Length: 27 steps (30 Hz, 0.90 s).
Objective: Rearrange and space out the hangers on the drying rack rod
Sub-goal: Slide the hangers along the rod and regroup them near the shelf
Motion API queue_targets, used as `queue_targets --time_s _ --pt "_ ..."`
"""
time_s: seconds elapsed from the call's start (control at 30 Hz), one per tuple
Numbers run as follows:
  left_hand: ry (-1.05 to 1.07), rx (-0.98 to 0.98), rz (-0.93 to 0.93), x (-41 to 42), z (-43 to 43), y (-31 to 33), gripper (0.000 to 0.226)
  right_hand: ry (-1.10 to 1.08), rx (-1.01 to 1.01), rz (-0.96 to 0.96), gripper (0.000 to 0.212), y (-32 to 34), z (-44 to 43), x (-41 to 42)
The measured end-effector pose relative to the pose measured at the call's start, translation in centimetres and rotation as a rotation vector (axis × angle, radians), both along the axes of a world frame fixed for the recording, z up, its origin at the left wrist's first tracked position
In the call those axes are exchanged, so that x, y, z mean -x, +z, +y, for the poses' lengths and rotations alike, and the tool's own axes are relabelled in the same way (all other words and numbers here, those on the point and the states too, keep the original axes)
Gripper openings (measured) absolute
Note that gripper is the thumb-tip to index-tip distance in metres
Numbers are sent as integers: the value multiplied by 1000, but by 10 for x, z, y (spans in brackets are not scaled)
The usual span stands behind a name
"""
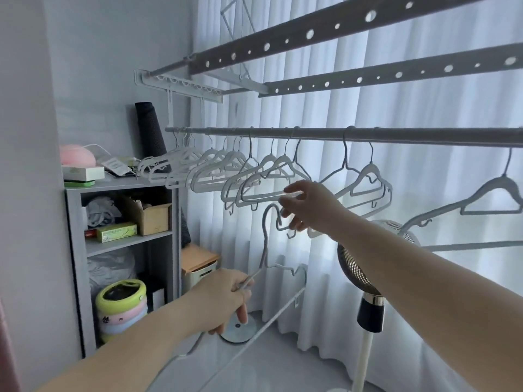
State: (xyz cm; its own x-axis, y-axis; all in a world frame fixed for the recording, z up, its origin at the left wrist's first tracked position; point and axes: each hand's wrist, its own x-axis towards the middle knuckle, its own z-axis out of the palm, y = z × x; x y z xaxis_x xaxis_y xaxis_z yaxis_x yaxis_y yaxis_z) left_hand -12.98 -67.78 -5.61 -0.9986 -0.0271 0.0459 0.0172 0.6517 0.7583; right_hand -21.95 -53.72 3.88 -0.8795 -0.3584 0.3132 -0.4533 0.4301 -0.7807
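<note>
A grey rod [311, 133] runs across the view with several white hangers on it. They are crowded at the left [198, 171] and spaced wider to the right, where one hanger [498, 193] hangs alone. My left hand [226, 295] grips a loose hanger [266, 244] by its shoulder, below the rod, hook pointing up. My right hand [305, 207] reaches to a hanging hanger [263, 193] in the middle; thumb and fingers pinch the end of its bottom bar.
A standing fan [359, 267] on a white pole is right below my right forearm. A grey shelf unit [124, 250] with boxes stands at the left wall. White curtains hang behind the rod. Perforated dark rails [368, 77] run overhead.
</note>
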Motion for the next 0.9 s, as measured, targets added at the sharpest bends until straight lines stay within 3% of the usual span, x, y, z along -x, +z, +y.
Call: queue_targets --time_s 0.1,0.17,0.3,0.4,0.6,0.8,0.9 --pt "-32 33 -1 6 6 4 29 -244 -376 403 34 15 28 11" --pt "-66 50 20 11 14 9 26 -391 -603 538 33 25 56 19" --pt "-118 31 90 25 34 23 17 -525 -835 466 32 29 111 31" --pt "-153 51 117 38 57 38 19 -504 -988 411 32 25 142 34" --pt "-200 37 180 69 105 64 18 -422 -1035 310 29 32 186 36" --pt "-219 22 321 98 156 97 20 -640 -862 747 36 58 241 46" --pt "-239 63 364 112 183 115 16 -800 -835 729 43 72 271 60"
